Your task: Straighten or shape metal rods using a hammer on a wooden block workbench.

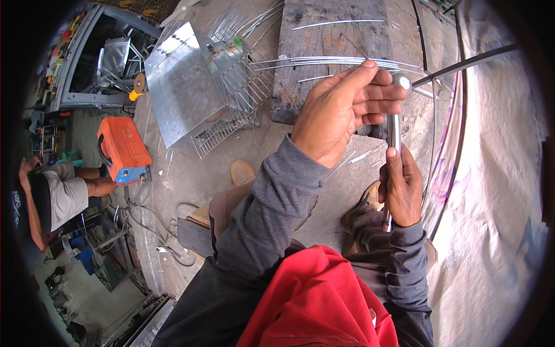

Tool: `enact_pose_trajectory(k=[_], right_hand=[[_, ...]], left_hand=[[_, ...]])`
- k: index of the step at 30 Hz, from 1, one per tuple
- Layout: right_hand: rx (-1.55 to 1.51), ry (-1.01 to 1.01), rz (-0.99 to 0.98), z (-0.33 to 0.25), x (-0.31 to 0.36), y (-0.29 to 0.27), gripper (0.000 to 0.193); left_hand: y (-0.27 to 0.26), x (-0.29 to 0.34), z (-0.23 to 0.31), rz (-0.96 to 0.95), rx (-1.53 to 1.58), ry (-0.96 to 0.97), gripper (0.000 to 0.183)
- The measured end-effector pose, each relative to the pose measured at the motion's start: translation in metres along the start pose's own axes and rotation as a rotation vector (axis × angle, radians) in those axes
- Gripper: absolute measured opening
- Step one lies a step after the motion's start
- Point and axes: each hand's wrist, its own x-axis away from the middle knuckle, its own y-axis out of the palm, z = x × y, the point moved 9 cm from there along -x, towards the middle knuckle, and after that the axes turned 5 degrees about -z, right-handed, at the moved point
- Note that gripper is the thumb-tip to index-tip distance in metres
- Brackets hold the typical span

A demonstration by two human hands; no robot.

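My right hand [403,188] is wrapped round the metal handle of a hammer [395,134], its rounded head [402,82] pointing away from me. Just left of that head is my left hand [347,104], palm partly turned up and fingers loosely bent. Its thumb presses towards the index finger, where a thin bent wire [354,46] seems to be pinched; the grip is partly hidden. Beyond the fingertips, several straight silvery wires [324,60] lie across a dark worn wooden plank [300,40]. A single wire [338,24] lies farther up the plank.
To the left stand a sheet-metal box [182,92] and a wire grid [222,136]. An orange welding machine [124,147] with cables is farther left, near another person [63,194]. A dark bar [468,66] juts in at right, over pale sheeting [491,202]. Short wire pieces [364,155] litter the floor.
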Motion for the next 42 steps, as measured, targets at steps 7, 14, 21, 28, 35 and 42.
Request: enact_pose_trajectory(k=[7, 14, 21, 28, 35, 42], right_hand=[[0.004, -0.001, 0.004, 0.001, 0.002, -0.001, 0.042], [0.023, 0.018, -0.019, 0.003, 0.0, 0.0, 0.044], [0.012, 0.002, -0.013, 0.001, -0.003, -0.001, 0.042], [-0.029, -0.01, -0.011, 0.001, 0.002, -0.003, 0.042], [-0.02, -0.001, -0.041, 0.001, 0.003, 0.001, 0.046], [-0.037, -0.006, -0.017, -0.001, 0.001, -0.007, 0.046]], left_hand=[[-0.002, 0.001, -0.001, 0.009, 0.01, 0.016, 0.033], [-0.003, 0.0, -0.003, 0.017, 0.02, 0.013, 0.031], [-0.014, -0.001, 0.004, 0.06, -0.205, 0.004, 0.031], [-0.062, 0.042, 0.081, 0.564, -1.561, 0.038, 0.031], [-0.048, 0.097, 0.158, 0.717, -1.007, 1.029, 0.021], [-0.02, 0.062, 0.123, 0.439, -1.051, 0.911, 0.025]])
